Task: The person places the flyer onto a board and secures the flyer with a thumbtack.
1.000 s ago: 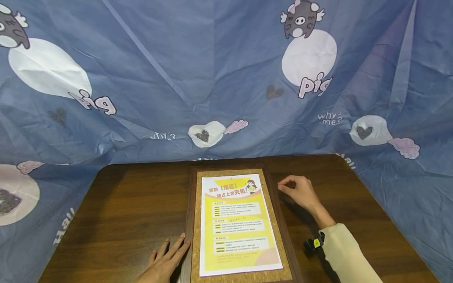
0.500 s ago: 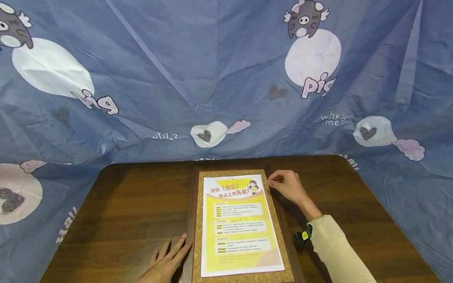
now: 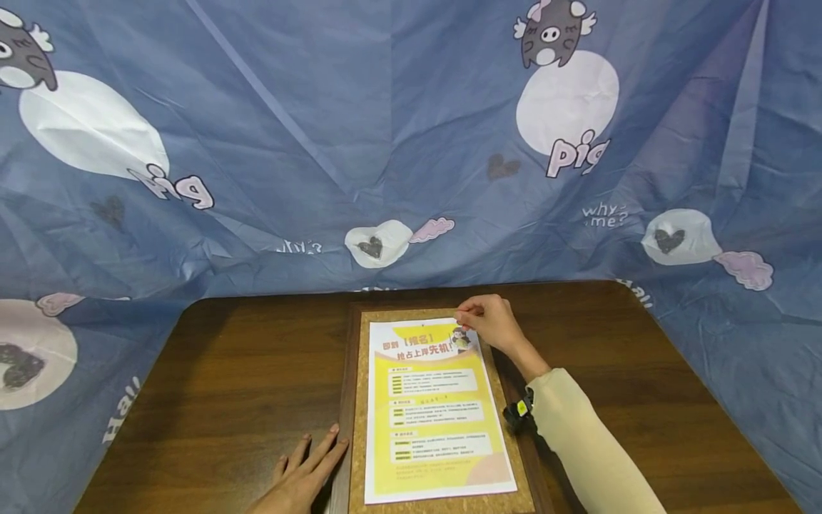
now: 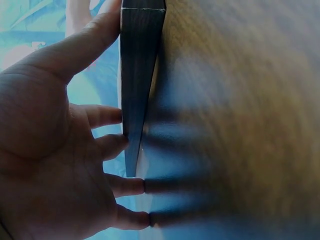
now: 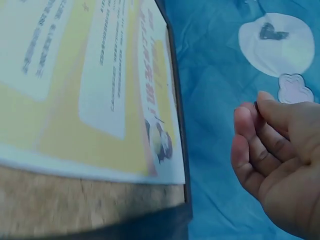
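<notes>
A corkboard (image 3: 443, 505) in a dark brown wooden frame lies on the table, with a yellow and white printed poster (image 3: 424, 428) over it. My right hand (image 3: 497, 325) is above the poster's top right corner, thumb and index finger pinched together. Between those fingertips shows the dark edge of a small pin-like thing (image 5: 256, 106), mostly hidden. Left of the board, my left hand (image 3: 298, 475) rests with spread fingers, the fingertips against the frame's side (image 4: 137, 90) and the tabletop. A tiny dark pin (image 3: 422, 325) shows at the poster's top middle.
The brown wooden table (image 3: 231, 385) has rounded far corners. Behind it hangs a blue cloth (image 3: 289, 143) with pig prints. A black wrist camera (image 3: 516, 412) is strapped at the right sleeve (image 3: 591, 442).
My right hand has moved left from beside the board to over the poster's top right corner, fingers still pinched. The left hand has stayed in place.
</notes>
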### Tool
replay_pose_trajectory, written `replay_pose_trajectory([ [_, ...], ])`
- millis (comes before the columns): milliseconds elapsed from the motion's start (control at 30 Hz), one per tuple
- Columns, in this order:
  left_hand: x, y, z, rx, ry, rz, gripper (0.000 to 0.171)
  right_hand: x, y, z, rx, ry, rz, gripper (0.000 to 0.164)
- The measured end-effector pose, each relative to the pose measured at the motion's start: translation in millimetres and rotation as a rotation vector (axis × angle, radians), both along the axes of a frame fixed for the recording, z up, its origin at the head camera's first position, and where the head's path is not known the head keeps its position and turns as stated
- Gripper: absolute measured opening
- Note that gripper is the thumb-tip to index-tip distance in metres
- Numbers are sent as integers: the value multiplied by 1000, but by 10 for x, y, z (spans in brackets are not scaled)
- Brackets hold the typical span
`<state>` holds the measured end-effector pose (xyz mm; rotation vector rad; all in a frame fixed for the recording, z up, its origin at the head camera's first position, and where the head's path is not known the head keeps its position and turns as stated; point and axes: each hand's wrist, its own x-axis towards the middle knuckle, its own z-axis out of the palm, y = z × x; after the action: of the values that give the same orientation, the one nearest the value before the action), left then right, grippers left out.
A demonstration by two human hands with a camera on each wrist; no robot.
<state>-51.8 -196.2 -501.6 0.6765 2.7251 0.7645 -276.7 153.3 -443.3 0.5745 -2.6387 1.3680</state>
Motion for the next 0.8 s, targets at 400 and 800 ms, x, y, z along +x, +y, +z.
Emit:
replay_pose_trajectory([
  [400,-12,-8,43,16,11,-1,114,-151,-343,-25,-12,-147,26,12],
  [800,8,-10,25,18,4,-2,116,-245,-569,-158,123,-251,-2,10],
])
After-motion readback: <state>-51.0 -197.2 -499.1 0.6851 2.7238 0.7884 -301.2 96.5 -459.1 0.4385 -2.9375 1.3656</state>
